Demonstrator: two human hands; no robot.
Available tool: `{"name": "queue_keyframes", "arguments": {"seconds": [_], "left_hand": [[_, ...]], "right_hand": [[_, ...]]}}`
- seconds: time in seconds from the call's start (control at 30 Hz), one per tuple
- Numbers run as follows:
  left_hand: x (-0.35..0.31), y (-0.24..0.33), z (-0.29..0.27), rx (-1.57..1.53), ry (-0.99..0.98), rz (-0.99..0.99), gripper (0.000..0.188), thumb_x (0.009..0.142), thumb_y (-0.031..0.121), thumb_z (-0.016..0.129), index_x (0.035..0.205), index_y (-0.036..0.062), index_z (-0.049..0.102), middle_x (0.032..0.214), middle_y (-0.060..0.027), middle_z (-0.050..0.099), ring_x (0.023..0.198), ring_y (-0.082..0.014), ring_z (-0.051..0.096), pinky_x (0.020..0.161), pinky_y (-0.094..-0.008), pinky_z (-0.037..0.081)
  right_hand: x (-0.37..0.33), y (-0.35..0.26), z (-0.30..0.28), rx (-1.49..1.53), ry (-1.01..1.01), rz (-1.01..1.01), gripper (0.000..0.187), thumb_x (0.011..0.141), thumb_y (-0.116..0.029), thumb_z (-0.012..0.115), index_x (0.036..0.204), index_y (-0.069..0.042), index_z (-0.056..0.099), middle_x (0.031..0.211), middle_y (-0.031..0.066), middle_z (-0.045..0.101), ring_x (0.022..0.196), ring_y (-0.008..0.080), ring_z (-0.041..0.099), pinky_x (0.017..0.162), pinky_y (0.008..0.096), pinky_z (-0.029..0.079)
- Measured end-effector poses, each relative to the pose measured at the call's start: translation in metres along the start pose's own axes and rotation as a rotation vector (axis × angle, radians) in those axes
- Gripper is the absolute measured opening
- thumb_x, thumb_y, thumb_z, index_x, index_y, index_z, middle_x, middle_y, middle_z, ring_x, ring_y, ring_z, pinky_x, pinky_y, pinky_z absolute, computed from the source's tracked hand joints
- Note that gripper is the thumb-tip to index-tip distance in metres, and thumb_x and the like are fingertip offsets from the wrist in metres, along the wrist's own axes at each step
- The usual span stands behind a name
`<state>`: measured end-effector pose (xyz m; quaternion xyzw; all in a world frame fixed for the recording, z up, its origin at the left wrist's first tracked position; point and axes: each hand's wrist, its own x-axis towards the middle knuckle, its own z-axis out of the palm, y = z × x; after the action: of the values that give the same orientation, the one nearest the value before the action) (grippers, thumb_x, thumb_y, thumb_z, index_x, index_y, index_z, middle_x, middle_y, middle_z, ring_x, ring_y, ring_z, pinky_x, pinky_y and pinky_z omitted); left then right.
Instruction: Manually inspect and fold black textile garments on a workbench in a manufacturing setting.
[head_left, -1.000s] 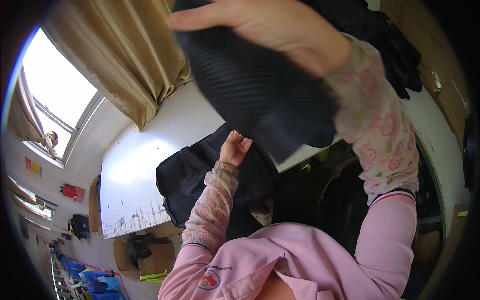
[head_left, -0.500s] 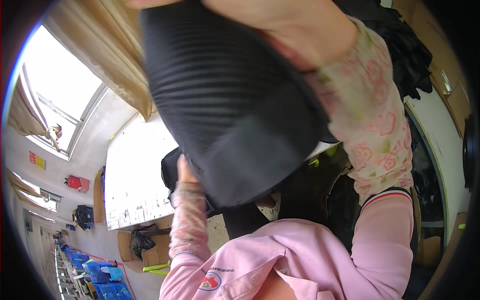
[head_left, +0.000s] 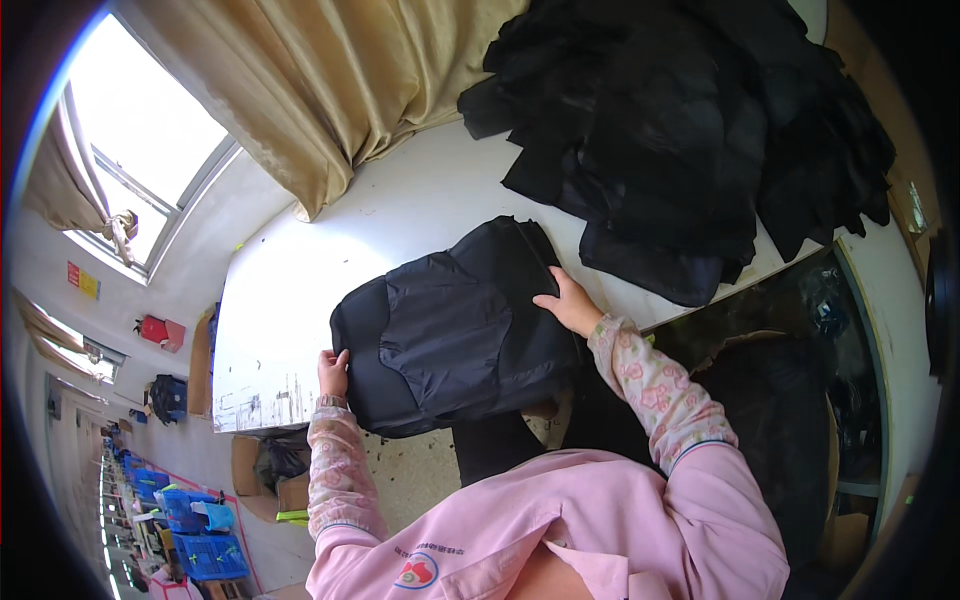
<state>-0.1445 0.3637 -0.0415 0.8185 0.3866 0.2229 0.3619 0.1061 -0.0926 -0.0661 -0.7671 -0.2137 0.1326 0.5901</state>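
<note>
A stack of black fabric pieces (head_left: 445, 325) lies at the near edge of the white table, its front side hanging slightly over. The top piece has a smooth, shiny, wrinkled middle panel and matte borders. At the left side, my left hand (head_left: 333, 376) pinches the edge, thumb on top. My right hand (head_left: 572, 303) grips the right edge, its thumb lying on the cloth and its other fingers along the rim. Fingertips under the fabric are hidden on both sides. Patterned sleeve covers wrap both my forearms.
A large heap of black fabric pieces (head_left: 680, 130) covers the far right of the white table (head_left: 270, 330). A gold curtain (head_left: 300, 90) hangs down to the table's back edge. Below the table's left end stands an open cardboard box (head_left: 250, 465) with a dark bag inside.
The black fabric piece held up close to my head is now down flat on the stack. My right hand has come down from high up to its right edge.
</note>
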Motion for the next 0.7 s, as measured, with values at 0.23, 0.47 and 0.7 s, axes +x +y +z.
{"name": "queue_keyframes", "arguments": {"seconds": [0.23,0.47,0.7], "left_hand": [[-0.102,0.224,0.074,0.133,-0.076,0.813,0.035,0.081,0.013,0.069,0.113,0.0036,0.057,0.123,-0.0184,0.055,0.117,-0.036,0.05,0.1,-0.043,0.039],[-0.198,0.223,0.192,0.551,-0.655,1.123,0.082,0.078,0.062,0.061,0.145,0.0223,0.035,0.152,-0.0217,0.019,0.142,-0.0407,0.016,0.106,-0.0668,0.014],[-0.198,0.219,0.193,0.534,-0.657,1.131,0.082,0.078,0.063,0.059,0.146,0.0247,0.034,0.153,-0.0205,0.02,0.141,-0.0403,0.017,0.104,-0.0693,0.017]], "right_hand": [[-0.01,0.008,-0.005,-0.137,0.1,-0.064,0.069,0.081,-0.021,0.071,0.135,0.002,0.037,0.123,0.0276,0.055,0.113,0.0403,0.055,0.095,0.0404,0.045],[-0.003,-0.03,-0.027,-0.208,0.063,0.118,0.061,0.079,-0.051,0.068,0.114,-0.002,0.057,0.09,0.0171,0.068,0.087,0.0336,0.065,0.076,0.0401,0.051],[0.117,-0.028,-0.011,-0.344,0.037,0.026,0.05,0.076,-0.049,0.068,0.085,0.0,0.067,0.076,0.0136,0.067,0.07,0.0282,0.064,0.065,0.0389,0.05]]}}
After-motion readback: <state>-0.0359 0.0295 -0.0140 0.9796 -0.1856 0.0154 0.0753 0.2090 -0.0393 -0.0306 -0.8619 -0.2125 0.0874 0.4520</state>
